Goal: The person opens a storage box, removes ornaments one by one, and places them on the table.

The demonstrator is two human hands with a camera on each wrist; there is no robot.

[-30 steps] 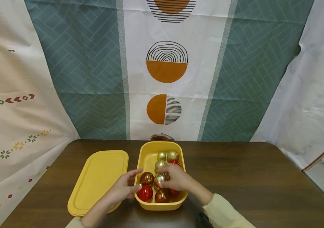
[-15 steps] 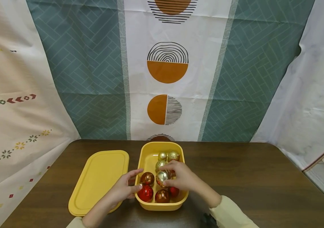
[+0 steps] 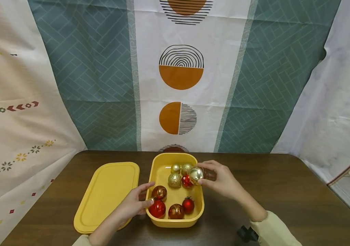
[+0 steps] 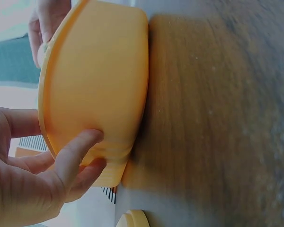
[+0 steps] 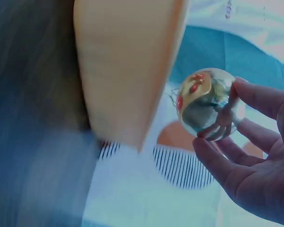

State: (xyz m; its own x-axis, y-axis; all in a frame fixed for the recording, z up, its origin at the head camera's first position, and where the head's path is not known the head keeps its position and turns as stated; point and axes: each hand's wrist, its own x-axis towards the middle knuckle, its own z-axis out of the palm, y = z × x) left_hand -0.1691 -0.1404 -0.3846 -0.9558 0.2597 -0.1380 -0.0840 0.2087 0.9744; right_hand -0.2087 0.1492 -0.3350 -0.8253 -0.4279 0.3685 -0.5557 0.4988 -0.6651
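My right hand [image 3: 222, 179] pinches a shiny gold Christmas ball [image 3: 196, 175] between thumb and fingertips, over the right rim of a yellow plastic container [image 3: 175, 223]. In the right wrist view the ball [image 5: 210, 104] mirrors the fingers and stands beside the container's wall. My left hand [image 3: 132, 204] grips the container's left side, some fingers on its outer wall [image 4: 97, 71] and others over the rim. Inside lie a copper ball [image 3: 159, 193], a red ball [image 3: 157, 208], a brown ball [image 3: 176, 212], a small red ball [image 3: 188, 205] and a glittery gold ball [image 3: 174, 180].
The yellow lid [image 3: 107, 194] lies flat on the dark wooden table [image 3: 270, 191], left of the container. At the container's far end are another glittery gold ball [image 3: 186, 168], a small gold ball [image 3: 175, 168] and a patterned red ball [image 3: 187, 181]. Patterned cloths [image 3: 101, 68] hang behind the table.
My right hand has lifted the shiny gold ball out from among the others and carried it right and away from me to the container's rim. The left hand has stayed in place.
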